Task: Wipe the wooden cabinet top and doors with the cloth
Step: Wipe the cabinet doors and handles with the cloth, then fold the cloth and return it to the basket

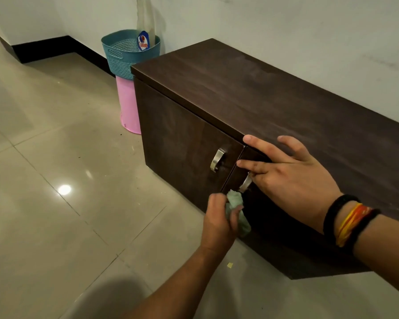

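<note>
A low dark wooden cabinet (274,97) stands against the wall, its top dusty. The left door (180,139) is closed and carries a metal handle (217,159). My left hand (219,223) is shut on a bunched pale green cloth (236,210) pressed to the lower front of the right door (263,208), just below that door's handle (245,184). My right hand (290,173) rests over the cabinet's front top edge with fingers spread, fingertips near the gap between the doors and touching the right handle. Bands circle the right wrist.
A teal perforated basket (122,54) holding a spray bottle (144,31) sits on an upturned pink bin (129,107) beside the cabinet's left end. Glossy beige floor tiles (55,180) spread to the left. A small yellow scrap (230,265) lies on the floor by the cabinet.
</note>
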Action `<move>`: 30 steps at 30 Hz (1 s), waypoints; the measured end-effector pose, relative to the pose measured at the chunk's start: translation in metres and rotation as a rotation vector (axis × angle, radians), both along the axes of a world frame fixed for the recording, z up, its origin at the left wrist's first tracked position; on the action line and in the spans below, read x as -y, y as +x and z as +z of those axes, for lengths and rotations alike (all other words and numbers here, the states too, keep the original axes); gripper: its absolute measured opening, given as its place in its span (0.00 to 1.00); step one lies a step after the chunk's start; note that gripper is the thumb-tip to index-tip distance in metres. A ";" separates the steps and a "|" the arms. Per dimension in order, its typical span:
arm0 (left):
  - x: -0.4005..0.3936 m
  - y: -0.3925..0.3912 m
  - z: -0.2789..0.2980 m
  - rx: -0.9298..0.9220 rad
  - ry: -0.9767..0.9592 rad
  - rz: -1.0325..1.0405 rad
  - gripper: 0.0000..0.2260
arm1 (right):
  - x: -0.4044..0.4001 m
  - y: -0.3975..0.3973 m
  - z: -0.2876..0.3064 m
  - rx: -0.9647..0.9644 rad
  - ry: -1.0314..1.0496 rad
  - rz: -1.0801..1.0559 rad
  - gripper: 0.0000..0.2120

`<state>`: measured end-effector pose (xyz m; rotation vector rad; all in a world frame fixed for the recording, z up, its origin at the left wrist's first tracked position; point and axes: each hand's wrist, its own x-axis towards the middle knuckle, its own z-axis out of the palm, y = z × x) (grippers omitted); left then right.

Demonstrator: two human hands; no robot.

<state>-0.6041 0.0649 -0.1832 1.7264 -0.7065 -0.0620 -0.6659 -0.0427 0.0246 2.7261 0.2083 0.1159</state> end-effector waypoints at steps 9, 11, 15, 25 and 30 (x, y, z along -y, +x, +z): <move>-0.007 -0.004 -0.022 0.074 0.501 -0.318 0.15 | 0.000 -0.002 0.001 0.031 -0.003 0.018 0.15; -0.016 0.010 -0.019 0.108 0.539 -0.366 0.09 | -0.003 -0.001 0.000 0.040 -0.044 -0.003 0.16; -0.029 0.055 0.040 0.087 0.448 -0.444 0.10 | -0.009 0.000 0.014 -0.002 0.001 -0.078 0.11; -0.084 0.075 0.294 -0.125 -0.012 -0.597 0.10 | -0.047 -0.003 0.114 0.155 0.954 -0.365 0.13; -0.097 0.031 0.385 -0.578 -0.279 -0.580 0.14 | -0.067 -0.032 0.169 0.422 1.298 -0.394 0.11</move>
